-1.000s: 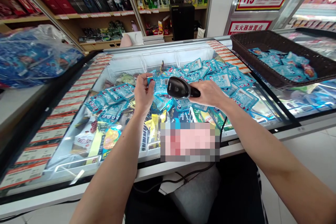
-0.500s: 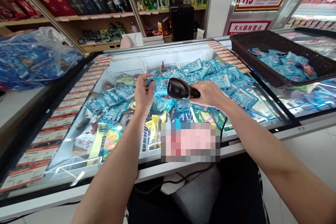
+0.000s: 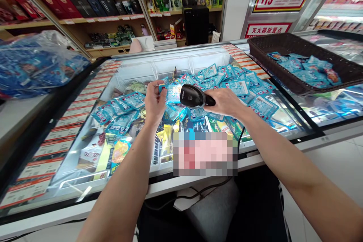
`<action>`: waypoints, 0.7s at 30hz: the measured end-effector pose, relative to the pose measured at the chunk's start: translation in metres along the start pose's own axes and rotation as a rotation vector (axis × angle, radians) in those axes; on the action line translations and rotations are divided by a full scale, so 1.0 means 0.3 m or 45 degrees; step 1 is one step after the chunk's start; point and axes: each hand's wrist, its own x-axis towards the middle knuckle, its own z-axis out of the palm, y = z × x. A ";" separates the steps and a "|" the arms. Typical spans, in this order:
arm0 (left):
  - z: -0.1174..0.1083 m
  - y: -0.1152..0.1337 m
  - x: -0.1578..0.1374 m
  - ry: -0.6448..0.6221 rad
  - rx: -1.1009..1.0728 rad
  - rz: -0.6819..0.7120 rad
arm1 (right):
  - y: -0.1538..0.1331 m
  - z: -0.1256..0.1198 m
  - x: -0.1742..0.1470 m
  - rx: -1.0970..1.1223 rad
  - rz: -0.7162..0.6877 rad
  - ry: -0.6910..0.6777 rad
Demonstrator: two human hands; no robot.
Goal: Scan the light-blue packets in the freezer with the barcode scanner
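Note:
Between the fingers of my left hand (image 3: 155, 102) is the left edge of a light-blue snack packet (image 3: 172, 93). My right hand (image 3: 225, 101) is wrapped around the handle of a black barcode scanner (image 3: 193, 96). The scanner's head points left, close to the packet, and covers its right end. A bright patch of light lies on the packet. Many similar blue packets (image 3: 238, 86) are heaped behind and right of my hands on the glass freezer top. A smaller group of blue packets (image 3: 121, 111) lies left of my left wrist.
At the right stands a brown woven basket (image 3: 300, 87) holding blue packets. A clear plastic bag (image 3: 36, 60) full of blue packets sits at the left. Price labels (image 3: 61, 132) line the freezer's left side. A black cable (image 3: 198, 193) hangs at the front. A blurred patch covers part of the front edge.
A bright light now shows on the packet in front of the scanner, where its printed barcode was visible before. Both hands have stayed almost still.

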 end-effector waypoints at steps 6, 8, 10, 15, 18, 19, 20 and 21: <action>0.001 -0.006 -0.003 0.007 0.006 -0.002 | -0.002 -0.001 0.001 0.010 -0.005 0.016; 0.000 -0.003 -0.004 0.031 0.044 0.010 | -0.003 -0.001 0.001 0.005 -0.002 0.027; -0.005 0.007 -0.003 0.073 0.127 0.037 | -0.002 0.001 0.001 -0.001 0.007 0.027; -0.059 0.045 0.007 0.146 0.537 0.080 | 0.003 0.004 0.001 -0.007 0.016 0.019; -0.124 0.048 0.015 0.142 0.894 0.006 | 0.006 0.003 0.001 -0.010 0.011 0.023; -0.146 0.045 0.016 0.126 1.034 -0.025 | 0.007 0.002 0.001 -0.011 0.011 0.022; -0.167 0.040 0.016 0.135 1.170 -0.063 | 0.008 0.002 0.001 -0.013 0.015 0.020; -0.185 0.036 0.014 0.144 1.263 -0.102 | 0.008 0.002 0.002 -0.014 0.020 0.018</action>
